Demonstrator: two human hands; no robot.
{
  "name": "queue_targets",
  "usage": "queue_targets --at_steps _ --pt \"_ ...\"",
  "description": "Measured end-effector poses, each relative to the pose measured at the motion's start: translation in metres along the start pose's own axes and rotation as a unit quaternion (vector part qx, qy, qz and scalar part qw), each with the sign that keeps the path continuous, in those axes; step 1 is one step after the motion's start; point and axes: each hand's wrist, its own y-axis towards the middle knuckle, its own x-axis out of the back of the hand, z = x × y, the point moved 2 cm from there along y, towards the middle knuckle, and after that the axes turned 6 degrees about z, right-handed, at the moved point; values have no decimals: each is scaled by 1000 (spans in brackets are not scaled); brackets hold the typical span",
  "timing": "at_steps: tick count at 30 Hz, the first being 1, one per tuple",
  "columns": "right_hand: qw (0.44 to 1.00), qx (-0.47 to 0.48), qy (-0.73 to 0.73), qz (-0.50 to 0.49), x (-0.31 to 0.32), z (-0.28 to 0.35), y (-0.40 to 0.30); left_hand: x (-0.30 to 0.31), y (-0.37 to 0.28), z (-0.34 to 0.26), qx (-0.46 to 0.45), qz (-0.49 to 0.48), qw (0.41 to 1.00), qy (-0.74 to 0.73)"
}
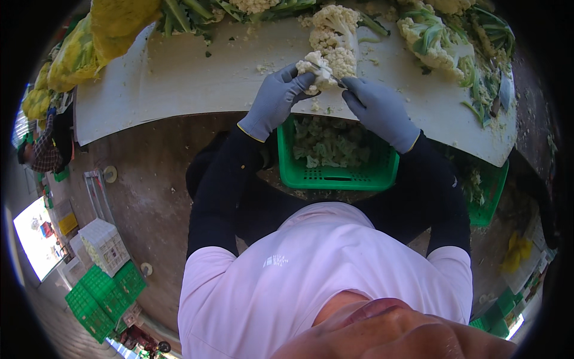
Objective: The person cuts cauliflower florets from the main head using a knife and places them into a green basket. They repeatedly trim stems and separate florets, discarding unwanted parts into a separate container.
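Observation:
My left hand, in a grey glove, pinches a cauliflower floret over the near edge of the white tabletop. In my gloved right hand is a small knife; its blade lies against the floret, and its handle is mostly hidden in my fist. Just beyond my hands, larger cauliflower pieces rest on the table. Below my hands and partly under the table edge stands a green plastic crate with many cut florets inside.
Cauliflower heads with leaves lie at the far right. A cleaver-like knife rests near the right edge. Yellow mesh sacks sit at the far left. Another green crate is at right. A person and stacked crates are leftward.

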Motion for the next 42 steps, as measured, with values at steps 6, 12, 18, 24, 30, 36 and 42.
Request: queue_targets --at_steps 6,12,18,24,30,36,42 --pt "986 -52 98 121 -29 -5 -33 -10 -40 24 39 87 993 -76" --pt "974 -125 66 178 -37 -25 -58 -26 -55 38 129 170 972 -96" --pt "976 -204 46 60 8 -54 -42 -15 -6 25 0 -25 910 414" --pt "983 -160 -90 18 -22 -101 -20 -55 67 29 -43 -186 793 579" --pt "983 -168 -57 42 -49 -113 3 -14 91 50 -110 -226 864 435" --pt "926 -329 178 43 15 -59 8 -18 41 -9 -212 -89 965 129" --pt "883 -218 415 -33 11 -12 16 -22 27 -10 -158 38 986 33"
